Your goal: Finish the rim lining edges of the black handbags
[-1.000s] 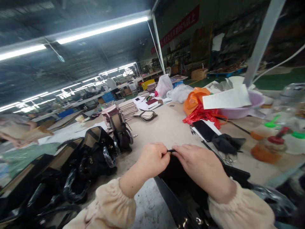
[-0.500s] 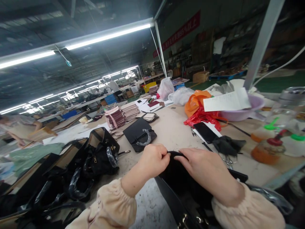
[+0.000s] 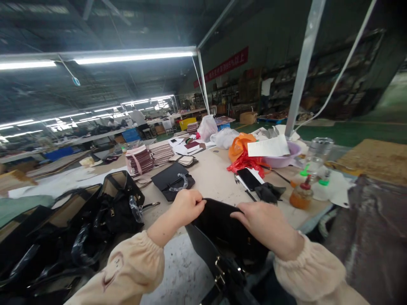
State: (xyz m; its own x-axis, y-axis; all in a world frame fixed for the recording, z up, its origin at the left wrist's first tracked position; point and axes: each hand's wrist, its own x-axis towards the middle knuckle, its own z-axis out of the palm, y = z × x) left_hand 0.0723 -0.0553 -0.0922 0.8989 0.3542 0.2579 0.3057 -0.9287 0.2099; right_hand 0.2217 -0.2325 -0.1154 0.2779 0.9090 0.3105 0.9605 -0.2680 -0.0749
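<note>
A black handbag point(image 3: 203, 243) with gold metal fittings is in front of me, its mouth spread and its dark inside showing. My left hand point(image 3: 188, 206) pinches the bag's far rim at the left corner. Farther right along the same rim, my right hand point(image 3: 265, 224) grips the edge, thumb on the inner side and fingers over the outside. The bag's lower part is cut off by the bottom of the view. Beyond my left hand lies a flat black bag point(image 3: 162, 181) with a plastic-wrapped handle.
Several black bags point(image 3: 117, 201) with wrapped handles stand at left. Stacks of maroon pieces point(image 3: 139, 160) lie farther back. A phone point(image 3: 249, 179), a red plastic bag point(image 3: 244, 164), a lilac basin point(image 3: 286, 157) and a bottle of orange liquid point(image 3: 301, 195) sit at right. A metal post point(image 3: 303, 72) rises behind.
My hands have drawn apart along the rim, and the bag's mouth shows wider. The view has turned to the right, bringing a brown-covered surface into sight.
</note>
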